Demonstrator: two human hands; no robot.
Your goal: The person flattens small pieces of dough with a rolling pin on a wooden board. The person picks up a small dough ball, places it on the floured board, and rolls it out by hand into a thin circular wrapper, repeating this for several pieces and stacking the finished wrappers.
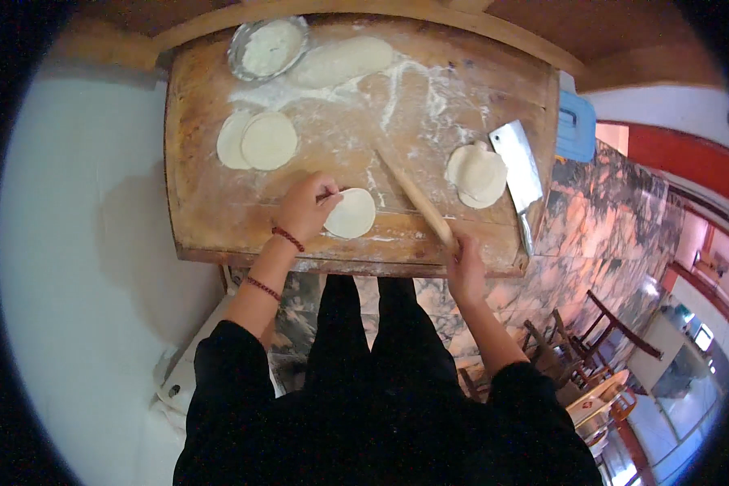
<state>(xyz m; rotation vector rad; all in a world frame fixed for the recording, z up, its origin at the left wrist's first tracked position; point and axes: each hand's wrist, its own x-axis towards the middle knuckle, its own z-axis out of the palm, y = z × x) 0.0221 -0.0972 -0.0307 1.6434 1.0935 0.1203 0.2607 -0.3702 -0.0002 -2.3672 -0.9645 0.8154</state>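
Note:
My left hand (308, 204) pinches the upper left edge of a thin round dough wrapper (351, 215), which lies on the wooden board near its front edge. Gripped by one end in my right hand (466, 267) is a wooden rolling pin (413, 194). It slants away to the far left over the board, to the right of the wrapper and apart from it. Two overlapping dough rounds (269, 141) rest beyond my left hand. On the right lies a small stack of dough rounds (479, 175), with a cleaver (517, 170) beside it.
A floured wooden board (211, 215) covers the work surface. At its far left stand a metal bowl of flour (270, 49) and a thick dough log (344, 61). A blue plastic container (576, 127) is beyond the right edge. Wooden chairs (579, 344) stand on the floor at lower right.

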